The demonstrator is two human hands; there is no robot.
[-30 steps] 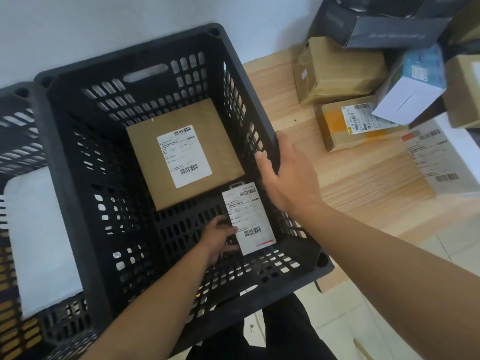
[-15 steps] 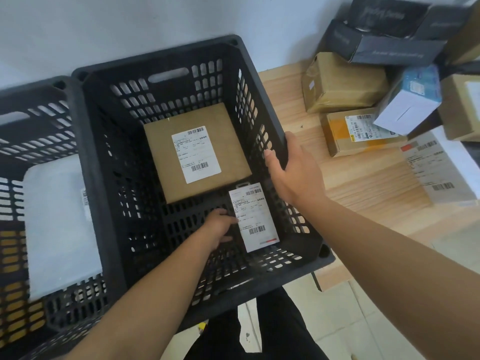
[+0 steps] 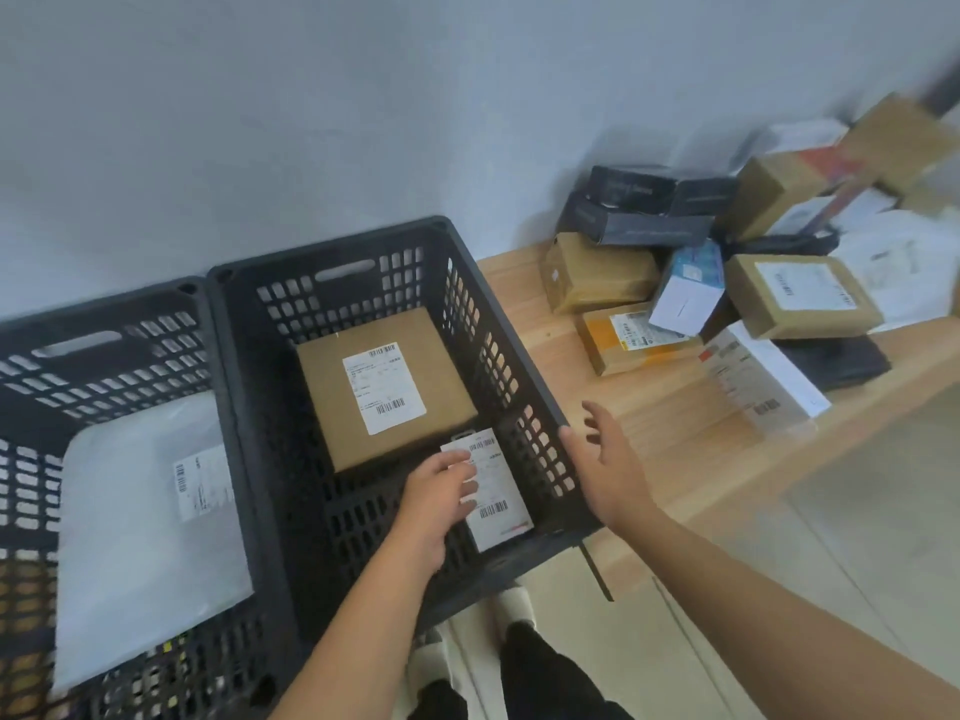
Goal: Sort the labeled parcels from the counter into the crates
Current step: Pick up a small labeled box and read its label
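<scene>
My left hand [image 3: 441,493] was down inside the right crate [image 3: 332,246], with the fingers curled on the left edge of the small white parcel [image 3: 498,504], holding it close to the crate floor. The thumb was hidden, so I could not say how firm this hold was. My right hand [image 3: 608,459] was spread and held nothing; it was just beside the crate's right rim, and I could not tell if it touched it.

I judged the task as only begun. A brown box [image 3: 384,387] lay already in this crate, and a white mailer bag [image 3: 150,511] lay in the left crate [image 3: 104,309]. On the counter [image 3: 649,433] a pile of parcels [image 3: 680,293] waited, many more than the sorted ones.

The far end of the pile was blurred and cut by the frame edge, so I could not count it. The labels were too small to read. The left crate was also cut off, and what lay under the mailer bag was not clear.
</scene>
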